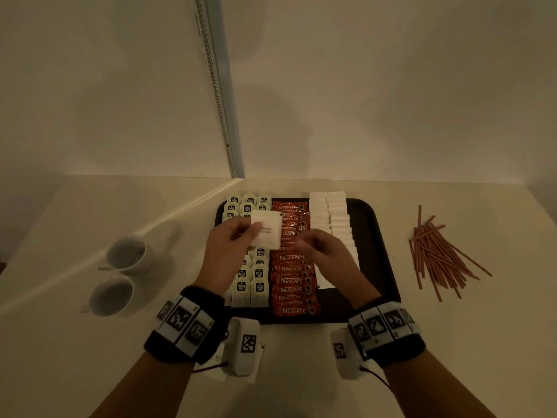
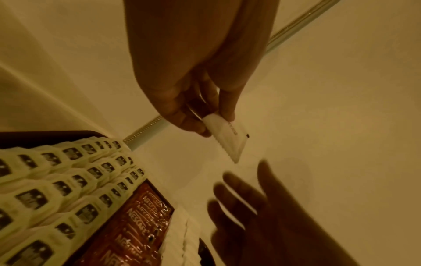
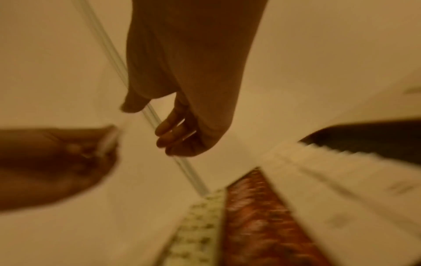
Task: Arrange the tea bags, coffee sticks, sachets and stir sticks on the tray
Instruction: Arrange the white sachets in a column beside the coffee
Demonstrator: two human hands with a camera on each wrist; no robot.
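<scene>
left hand (image 1: 229,239) pinches a white sachet (image 1: 266,229) between thumb and fingers above the tea bags (image 1: 251,286) on the black tray (image 1: 375,251), right hand (image 1: 327,251) beside it, fingers loose, holding nothing, over the coffee sticks (image 1: 292,280), stir sticks (image 1: 437,251) piled on the table (image 1: 301,372) right of the tray.

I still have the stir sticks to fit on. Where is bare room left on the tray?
A bare dark strip runs along the tray's right side, between the white sachets and the rim. Tea bags and coffee sticks crowd the left and middle.
</scene>
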